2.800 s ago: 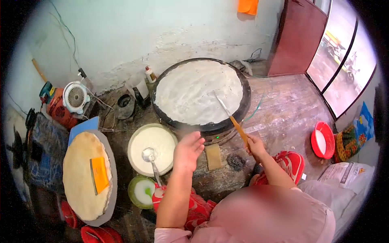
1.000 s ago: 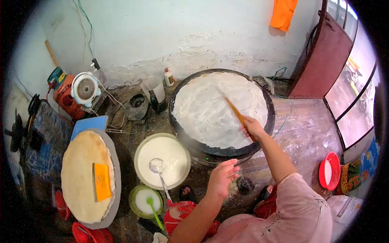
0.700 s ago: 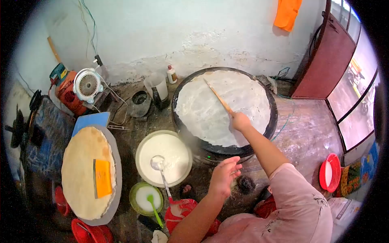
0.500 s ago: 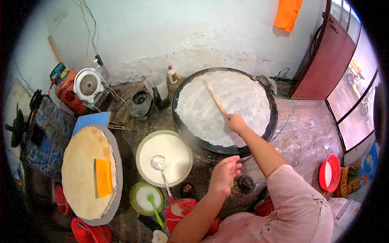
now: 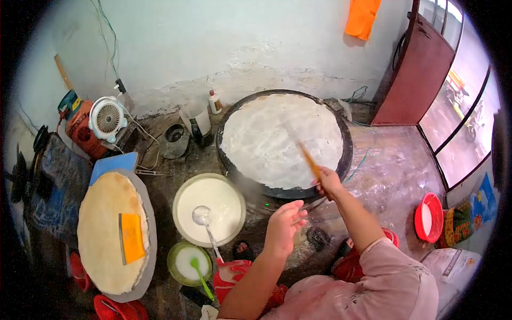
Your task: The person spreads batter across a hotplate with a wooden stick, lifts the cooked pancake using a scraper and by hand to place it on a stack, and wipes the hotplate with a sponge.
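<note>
My right hand is closed around the handle of a wooden batter spreader. The spreader's far end is blurred above the white batter layer; I cannot tell whether it touches. That layer covers a large round black-rimmed griddle. Just in front of the griddle's near edge hovers my left hand, empty, fingers apart and a little bent. To its left stands a wide bowl of white batter with a metal ladle in it.
A stack of thin flatbreads at left carries an orange scraper. A green bowl holds white liquid and a green spatula. Behind are a fan-like blower, a pitcher and a bottle. A red basin is at right.
My right hand has drawn back toward me and slightly right, pulling the spreader nearer the griddle's front edge. My left hand stays raised. The whole view has shifted slightly.
</note>
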`<state>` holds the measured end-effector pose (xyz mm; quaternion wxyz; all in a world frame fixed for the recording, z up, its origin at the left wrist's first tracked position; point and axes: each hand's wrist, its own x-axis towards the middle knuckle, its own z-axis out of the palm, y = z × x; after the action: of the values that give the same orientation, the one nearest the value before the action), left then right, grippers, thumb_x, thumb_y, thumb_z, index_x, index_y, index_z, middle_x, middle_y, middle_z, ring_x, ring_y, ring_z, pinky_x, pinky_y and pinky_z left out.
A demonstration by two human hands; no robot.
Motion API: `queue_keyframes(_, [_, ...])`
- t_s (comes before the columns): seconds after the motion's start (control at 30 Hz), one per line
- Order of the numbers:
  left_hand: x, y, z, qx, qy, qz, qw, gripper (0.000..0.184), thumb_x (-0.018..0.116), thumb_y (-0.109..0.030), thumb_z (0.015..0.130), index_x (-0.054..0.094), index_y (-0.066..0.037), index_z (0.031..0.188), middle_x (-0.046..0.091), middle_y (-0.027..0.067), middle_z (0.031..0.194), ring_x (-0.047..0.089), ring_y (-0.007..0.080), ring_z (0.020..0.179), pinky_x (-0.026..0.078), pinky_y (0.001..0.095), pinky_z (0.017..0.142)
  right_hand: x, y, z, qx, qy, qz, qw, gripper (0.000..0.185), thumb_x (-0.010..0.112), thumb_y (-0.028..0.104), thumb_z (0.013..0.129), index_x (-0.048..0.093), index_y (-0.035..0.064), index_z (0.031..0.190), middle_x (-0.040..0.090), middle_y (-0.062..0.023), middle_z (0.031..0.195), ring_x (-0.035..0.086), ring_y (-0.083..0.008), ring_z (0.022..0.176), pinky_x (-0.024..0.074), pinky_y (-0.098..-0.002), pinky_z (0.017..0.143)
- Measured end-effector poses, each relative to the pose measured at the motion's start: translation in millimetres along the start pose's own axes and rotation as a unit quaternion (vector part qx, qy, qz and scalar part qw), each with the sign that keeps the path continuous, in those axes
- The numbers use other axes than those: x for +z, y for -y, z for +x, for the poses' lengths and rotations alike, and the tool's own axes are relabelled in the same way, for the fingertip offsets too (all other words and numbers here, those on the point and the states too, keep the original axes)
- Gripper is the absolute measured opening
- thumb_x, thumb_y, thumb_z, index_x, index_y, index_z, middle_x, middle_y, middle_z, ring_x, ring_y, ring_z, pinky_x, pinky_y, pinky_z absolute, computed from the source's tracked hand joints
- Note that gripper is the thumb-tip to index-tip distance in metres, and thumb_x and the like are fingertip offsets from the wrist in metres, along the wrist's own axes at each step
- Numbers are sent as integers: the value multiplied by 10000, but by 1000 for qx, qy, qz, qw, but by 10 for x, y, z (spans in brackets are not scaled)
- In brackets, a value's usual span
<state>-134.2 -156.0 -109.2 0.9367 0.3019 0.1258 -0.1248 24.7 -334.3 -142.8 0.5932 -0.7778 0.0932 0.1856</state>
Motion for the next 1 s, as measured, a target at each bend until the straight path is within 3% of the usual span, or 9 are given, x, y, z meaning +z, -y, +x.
queue_keyframes(0.03, [83, -57, -80, 20, -6, 23, 1000, 295, 477, -134, 850, 547, 15, 1095, 555, 89, 1071, 543, 181, 907, 439, 294, 743, -50, -82, 40, -33, -78, -21, 996, 373, 345, 179, 938, 379, 121, 1304, 552, -54, 675, 458, -116, 465, 376, -249, 373])
queue_keyframes(0.27, [216, -152, -188, 57, 6, 189, 980, 291, 467, -130, 858, 545, 12, 1100, 557, 92, 1080, 545, 186, 912, 440, 300, 750, -142, -154, -304, 15, -29, 49, 998, 377, 358, 185, 931, 402, 115, 1298, 540, -46, 671, 455, -118, 473, 402, -242, 421])
queue_keyframes(0.33, [444, -283, -296, -23, -86, 77, 993, 287, 464, -127, 859, 545, 12, 1097, 557, 94, 1086, 547, 189, 915, 441, 303, 750, -145, -391, -89, -137, -105, -217, 961, 353, 414, 198, 903, 482, 112, 1239, 586, -90, 719, 522, -184, 501, 430, -307, 450])
queue_keyframes(0.37, [397, -251, -289, -24, -86, 78, 993, 287, 464, -127, 859, 545, 12, 1097, 557, 94, 1086, 547, 189, 915, 441, 303, 750, -154, -626, 120, -313, -162, -301, 886, 351, 454, 191, 866, 518, 118, 1203, 606, -167, 752, 583, -293, 586, 451, -392, 523])
queue_keyframes(0.53, [298, -187, -287, 29, -31, 110, 993, 282, 475, -131, 861, 546, 10, 1094, 558, 94, 1090, 549, 195, 917, 442, 310, 751, 64, -17, -272, -133, -110, -472, 864, 388, 465, 177, 842, 494, 151, 1228, 586, -241, 775, 587, -369, 719, 465, -417, 645])
queue_keyframes(0.63, [436, -283, -313, -13, -81, 81, 993, 275, 478, -127, 860, 547, 9, 1089, 559, 95, 1089, 551, 198, 913, 444, 309, 746, 53, -48, -361, -125, -98, -371, 915, 377, 480, 196, 842, 507, 158, 1217, 579, -248, 784, 581, -377, 719, 464, -417, 646])
queue_keyframes(0.8, [525, -334, -359, -23, -88, 72, 993, 257, 474, -113, 860, 554, 4, 1074, 564, 95, 1082, 557, 199, 904, 450, 308, 729, -275, -364, -555, -110, 47, -114, 986, 343, 437, 193, 906, 510, 204, 1240, 415, 11, 599, 359, -80, 450, 339, -245, 387])
queue_keyframes(0.87, [543, -348, -375, -23, -93, 67, 993, 250, 475, -111, 859, 557, 0, 1068, 566, 93, 1078, 558, 199, 900, 451, 309, 725, -465, -373, -730, 49, 26, 102, 993, 358, 457, 225, 914, 475, 148, 1263, 534, -27, 696, 502, -131, 569, 431, -295, 469])
queue_keyframes(1.0, [532, -335, -383, -16, -96, 94, 991, 304, 503, -142, 847, 517, 27, 1100, 561, 118, 1060, 562, 237, 916, 458, 334, 735, -487, -429, -967, 4, -41, 143, 989, 345, 373, 180, 939, 445, 155, 1276, 514, -50, 666, 460, -127, 484, 408, -266, 429])
